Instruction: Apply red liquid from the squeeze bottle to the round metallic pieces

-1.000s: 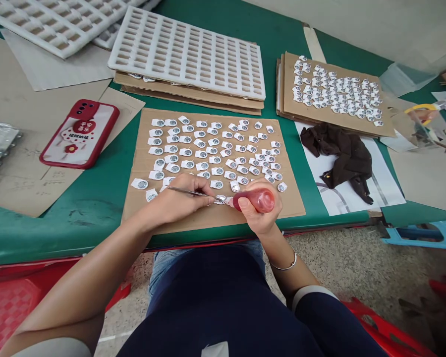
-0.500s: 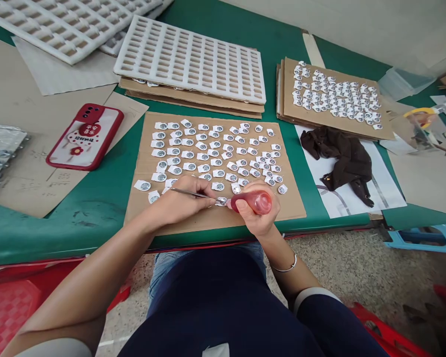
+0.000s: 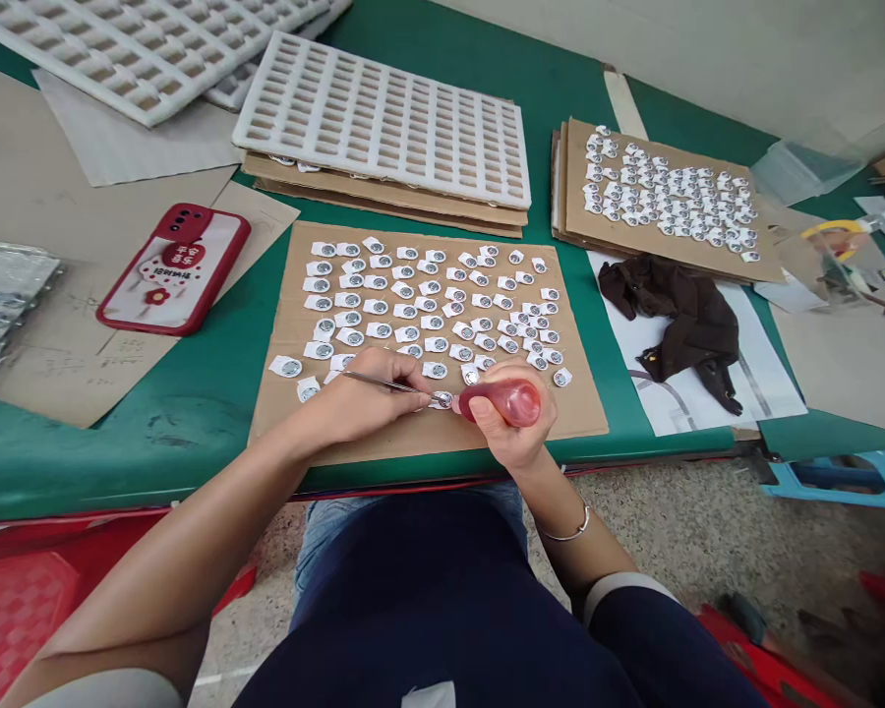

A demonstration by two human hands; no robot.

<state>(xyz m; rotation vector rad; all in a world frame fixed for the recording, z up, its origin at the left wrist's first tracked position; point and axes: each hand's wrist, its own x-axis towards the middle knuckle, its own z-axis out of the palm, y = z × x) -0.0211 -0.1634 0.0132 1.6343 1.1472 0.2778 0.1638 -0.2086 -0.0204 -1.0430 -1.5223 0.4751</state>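
Note:
My left hand [image 3: 373,395] is closed around a thin metal tool [image 3: 383,382], which looks like tweezers. Its tip reaches a small round silver piece on a white tab [image 3: 442,400] near the front of a cardboard sheet [image 3: 582,418]. In my right hand [image 3: 520,438] is a red squeeze bottle [image 3: 512,400], tilted so its nozzle meets or nearly meets that same piece. Several similar white-tabbed pieces [image 3: 375,307] lie in loose rows across the cardboard. My hands cover part of the front rows.
A red-cased phone [image 3: 173,270] lies left on the green table [image 3: 154,433]. Behind stands a white slotted tray [image 3: 383,123] on cardboard. To the right are another cardboard stack [image 3: 571,211] bearing similar pieces, a dark cloth [image 3: 678,315] and a clear plastic box [image 3: 803,167].
The view has shifted very slightly. Both hands keep their places at the same piece, with the metal tool and the bottle still held.

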